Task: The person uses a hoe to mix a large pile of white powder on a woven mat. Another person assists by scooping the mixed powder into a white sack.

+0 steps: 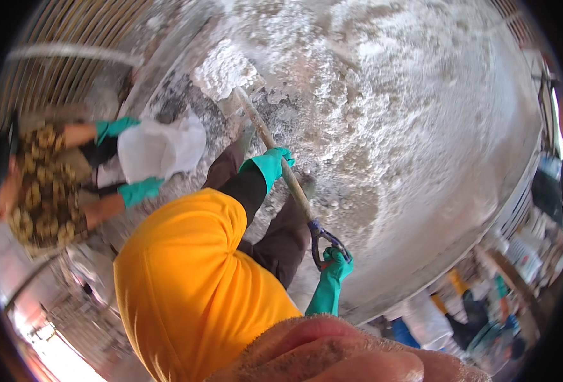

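A shovel slants across the view, its wooden shaft running from the far left down to a dark blue D-shaped handle. My left hand, in a teal glove, is closed around the middle of the shaft. At the near end, my right hand, gloved in teal too, grips the D-handle. A heap of white powder covers the shovel's blade, hiding most of it. To the left, a co-worker's gloved hands hold a white sack by its sides.
Lumpy white powder spreads over the floor ahead and right, up to a low curved edge. The co-worker is close on my left. Slatted panels stand far left. Another person is at the lower right, beyond the edge.
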`<state>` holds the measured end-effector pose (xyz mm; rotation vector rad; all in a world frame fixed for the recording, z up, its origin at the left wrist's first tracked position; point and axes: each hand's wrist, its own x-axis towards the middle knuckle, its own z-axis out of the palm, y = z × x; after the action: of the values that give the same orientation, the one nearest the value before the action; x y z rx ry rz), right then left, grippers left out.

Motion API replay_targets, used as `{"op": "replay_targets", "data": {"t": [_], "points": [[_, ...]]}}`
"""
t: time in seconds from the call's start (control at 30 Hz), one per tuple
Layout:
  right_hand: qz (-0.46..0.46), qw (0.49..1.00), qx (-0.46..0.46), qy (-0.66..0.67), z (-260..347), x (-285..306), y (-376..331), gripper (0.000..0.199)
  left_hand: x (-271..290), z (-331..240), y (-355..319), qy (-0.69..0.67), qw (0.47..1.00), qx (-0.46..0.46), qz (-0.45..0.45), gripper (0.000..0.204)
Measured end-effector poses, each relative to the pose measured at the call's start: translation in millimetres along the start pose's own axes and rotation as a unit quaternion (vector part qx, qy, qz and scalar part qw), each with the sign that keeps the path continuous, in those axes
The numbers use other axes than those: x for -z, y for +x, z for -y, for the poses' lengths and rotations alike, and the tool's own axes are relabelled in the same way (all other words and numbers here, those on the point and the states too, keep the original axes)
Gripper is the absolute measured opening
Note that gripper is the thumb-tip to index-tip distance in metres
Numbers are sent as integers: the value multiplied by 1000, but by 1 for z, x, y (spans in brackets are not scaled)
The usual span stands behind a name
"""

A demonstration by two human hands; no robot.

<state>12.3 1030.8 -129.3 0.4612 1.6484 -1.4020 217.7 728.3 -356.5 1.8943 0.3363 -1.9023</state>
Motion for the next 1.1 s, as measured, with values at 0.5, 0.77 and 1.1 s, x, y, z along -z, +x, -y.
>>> {"op": "replay_targets", "data": {"t": [0.5,0.77,1.1], "points": [[90,971,76,-207,128,4,-192,26,109,21,-256,-173,984,-39,7,8],[222,787,379,-433,50,-71,-275,26,230,-45,-222,-370,884,-86,273,4],[289,590,595,-462,55,-42,-243,27,236,-42,-255,-354,848,-121,376,9]]}}
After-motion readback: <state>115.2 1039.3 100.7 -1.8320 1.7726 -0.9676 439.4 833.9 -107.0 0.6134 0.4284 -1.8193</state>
